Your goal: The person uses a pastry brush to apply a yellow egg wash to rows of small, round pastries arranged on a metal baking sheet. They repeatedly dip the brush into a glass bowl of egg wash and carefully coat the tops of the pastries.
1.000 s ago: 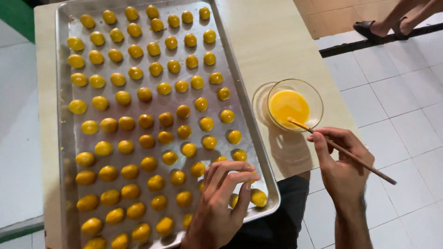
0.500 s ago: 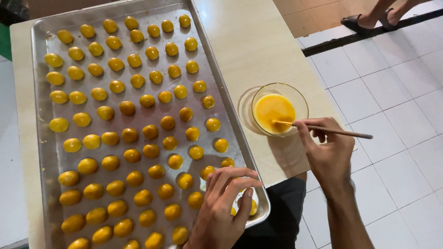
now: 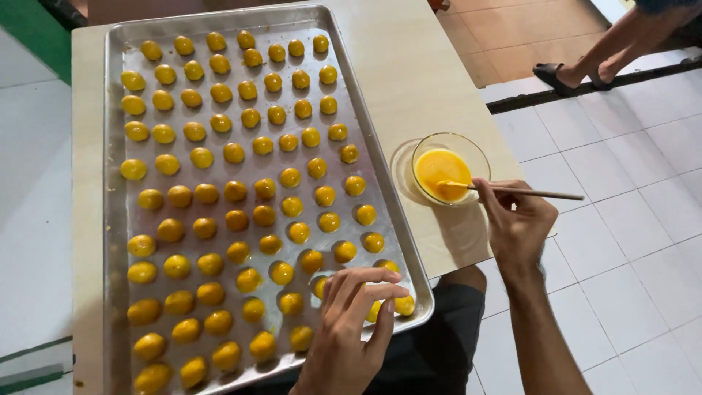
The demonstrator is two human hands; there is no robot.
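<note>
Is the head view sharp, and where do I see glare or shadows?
Head view: mostly sharp; soft glare on the metal tray and the glazed dough balls; a shadow beside the glass bowl on the table; the right hand and brush look crisp.

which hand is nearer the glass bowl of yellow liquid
Right. The right hand sits just beside the glass bowl, holding a brush whose tip dips into it. The left hand rests on the baking tray's near corner, farther away.
</note>
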